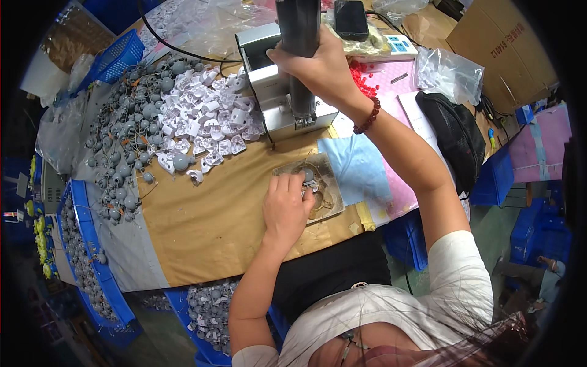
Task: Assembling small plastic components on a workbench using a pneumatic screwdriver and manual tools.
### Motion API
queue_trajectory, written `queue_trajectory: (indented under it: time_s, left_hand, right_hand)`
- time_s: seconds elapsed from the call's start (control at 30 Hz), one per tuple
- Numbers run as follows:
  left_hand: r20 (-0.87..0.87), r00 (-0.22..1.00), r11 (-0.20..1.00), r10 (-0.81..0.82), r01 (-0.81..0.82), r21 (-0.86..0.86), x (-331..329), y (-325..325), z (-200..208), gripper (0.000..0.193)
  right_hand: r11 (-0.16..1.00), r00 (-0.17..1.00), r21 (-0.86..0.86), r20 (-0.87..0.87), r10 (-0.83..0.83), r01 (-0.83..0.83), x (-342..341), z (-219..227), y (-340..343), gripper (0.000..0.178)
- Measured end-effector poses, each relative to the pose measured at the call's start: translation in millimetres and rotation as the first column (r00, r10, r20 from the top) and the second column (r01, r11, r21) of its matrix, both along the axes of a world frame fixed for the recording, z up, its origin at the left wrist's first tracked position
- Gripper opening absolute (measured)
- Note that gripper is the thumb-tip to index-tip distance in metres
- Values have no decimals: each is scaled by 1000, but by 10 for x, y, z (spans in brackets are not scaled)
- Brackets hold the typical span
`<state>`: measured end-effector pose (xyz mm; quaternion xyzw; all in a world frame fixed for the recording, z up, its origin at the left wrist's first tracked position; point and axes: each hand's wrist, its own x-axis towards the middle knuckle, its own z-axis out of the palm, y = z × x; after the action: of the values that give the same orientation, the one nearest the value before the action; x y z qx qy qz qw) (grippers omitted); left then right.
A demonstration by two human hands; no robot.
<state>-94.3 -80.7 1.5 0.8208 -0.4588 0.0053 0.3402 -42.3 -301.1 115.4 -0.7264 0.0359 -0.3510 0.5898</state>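
My right hand (327, 64) is wrapped round a dark, upright electric screwdriver (299, 24). Its lower tip is down at the front of a silvery metal box (261, 49). My left hand (284, 208) is closed over a small grey ball-shaped part (309, 175) with a bit of white beside it; the fingers partly hide both. That part sits on a flat, worn fixture plate (332, 199) with a round recess, lying on the brown table cover. A bead bracelet (368, 116) circles my right wrist.
White plastic pieces (214, 116) and grey ball parts with wires (122, 153) are heaped on the left. Blue bins (101, 263) of parts stand below. Right of the fixture lie a blue cloth (354, 168), red bits (361, 76), a black pouch (449, 140) and a carton (507, 46).
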Motion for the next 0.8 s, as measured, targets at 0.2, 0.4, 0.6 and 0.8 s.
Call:
queue_trajectory:
  time_s: [0.2,0.4,0.6,0.8]
  left_hand:
    - [-19,1000,1000,3,-3,20,15,3,-5,28]
    - [22,1000,999,-1,1,38,7,5,-14,36]
    - [26,999,999,30,-30,21,-5,-6,-45,34]
    - [23,999,999,30,-30,15,2,-6,-54,31]
  right_hand:
    - [999,985,21,-168,34,-31,-471,-39,308,48]
    - [961,975,208,-83,205,-184,-850,-141,625,57]
    - [949,972,263,-111,206,-171,-924,-256,702,56]
    - [958,975,229,-101,197,-170,-930,-303,694,56]
